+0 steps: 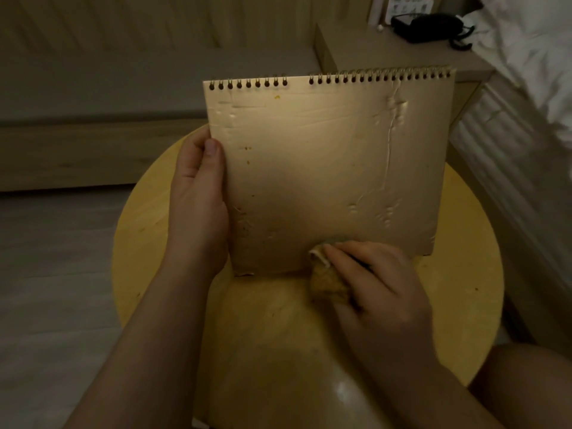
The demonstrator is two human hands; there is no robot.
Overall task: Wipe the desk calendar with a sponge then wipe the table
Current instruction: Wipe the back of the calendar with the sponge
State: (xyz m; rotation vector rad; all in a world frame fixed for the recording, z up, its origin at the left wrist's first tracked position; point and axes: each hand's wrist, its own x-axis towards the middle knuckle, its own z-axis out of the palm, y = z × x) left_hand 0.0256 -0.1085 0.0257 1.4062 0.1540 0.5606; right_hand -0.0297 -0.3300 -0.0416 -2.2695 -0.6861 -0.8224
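Note:
The desk calendar (328,168) stands upright on the round yellow table (148,243), its plain tan cardboard back toward me and the spiral binding along the top. Small orange specks and dents mark the cardboard. My left hand (198,205) grips the calendar's left edge, thumb on the front face. My right hand (371,280) holds a yellow sponge (326,283) and presses it against the lower edge of the calendar, near the middle.
A bed with white linen (526,72) lies to the right. Behind it a wooden nightstand (402,54) carries a black telephone (430,26). A low wooden bench (93,156) runs along the left wall. My bare knee (526,385) is at the lower right.

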